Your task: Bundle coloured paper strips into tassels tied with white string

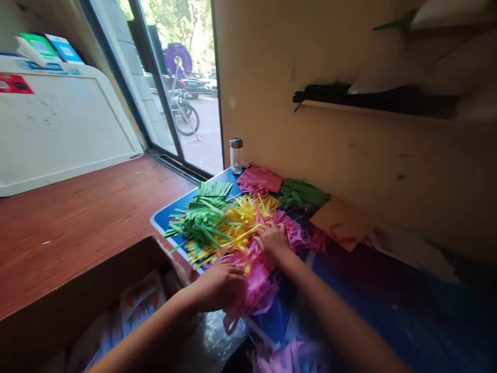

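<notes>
Pink fringed paper (256,285) lies bunched near the table's front edge. At its left side, my left hand (223,285) has its fingers curled round part of the bunch; the fingertips are partly hidden. My right hand (274,241) is closed on the upper part of the same pink paper, thumb and fingers bent over the strips. Just beyond the hands, yellow fringed strips (248,212) are spread out. Green fringed paper (204,223) overlaps them on the left. More pink strips (297,233) lie to the right of my right hand.
On the blue table (158,220), a lidded clear bottle (236,155) stands at the far corner beside a red-pink fringed bundle (258,178) and a dark green one (303,194). A cardboard box (89,277) is at left. Orange paper (341,223) lies right, below a wall shelf (368,109).
</notes>
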The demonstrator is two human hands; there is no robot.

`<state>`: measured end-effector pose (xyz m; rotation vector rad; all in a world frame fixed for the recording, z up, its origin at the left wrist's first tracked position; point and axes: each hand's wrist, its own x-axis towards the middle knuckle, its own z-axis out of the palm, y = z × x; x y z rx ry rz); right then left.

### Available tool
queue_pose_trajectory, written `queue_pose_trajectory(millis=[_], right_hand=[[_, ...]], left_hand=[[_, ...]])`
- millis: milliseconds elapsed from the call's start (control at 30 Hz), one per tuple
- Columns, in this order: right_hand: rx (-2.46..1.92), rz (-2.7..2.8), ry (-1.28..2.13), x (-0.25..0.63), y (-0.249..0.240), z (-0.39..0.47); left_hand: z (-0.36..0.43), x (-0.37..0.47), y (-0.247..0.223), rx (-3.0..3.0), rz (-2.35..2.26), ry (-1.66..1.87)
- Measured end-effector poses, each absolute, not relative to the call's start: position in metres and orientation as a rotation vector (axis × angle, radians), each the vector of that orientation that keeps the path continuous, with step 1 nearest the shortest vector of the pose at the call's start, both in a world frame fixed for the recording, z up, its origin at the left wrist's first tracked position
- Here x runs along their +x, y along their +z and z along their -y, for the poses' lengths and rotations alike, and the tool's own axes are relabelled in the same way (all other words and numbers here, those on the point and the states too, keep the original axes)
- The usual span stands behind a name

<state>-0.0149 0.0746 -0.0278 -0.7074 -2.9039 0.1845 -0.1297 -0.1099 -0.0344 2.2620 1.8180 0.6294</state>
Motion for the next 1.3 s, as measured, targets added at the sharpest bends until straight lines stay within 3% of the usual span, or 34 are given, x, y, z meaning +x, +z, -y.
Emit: queue_pose_trajectory(millis=[200, 367, 633, 900, 1067, 1300], right_hand=[[-0.895, 2.865, 0.087, -0.002, -0.033, -0.087], [-0.973, 2.827, 0.057, 0.000, -0.036, -0.084], [-0.994, 2.812, 0.105, 0.018, -0.034, -0.090], [-0.701, 2.636, 0.162, -0.001, -0.033, -0.072], [-0.612, 2.630, 0.154, -0.003, -0.030, -0.065], [-0.517, 2.531, 0.267, 0.010, -0.024, -0.065]], left_hand=[[0.068, -0.191, -0.021, 2.050, -2.299, 0.766], [0.019, -0.198, -0.033, 2.179, -2.166, 0.448], [0.060, -0.222, -0.034, 2.177, -2.304, 0.212], [0.041, -0.209, -0.020, 1.966, -2.724, 0.504], [0.004, -0.207, -0.022, 1.949, -2.602, 0.614], [0.032, -0.251, -0.015, 1.659, -2.569, 1.014]])
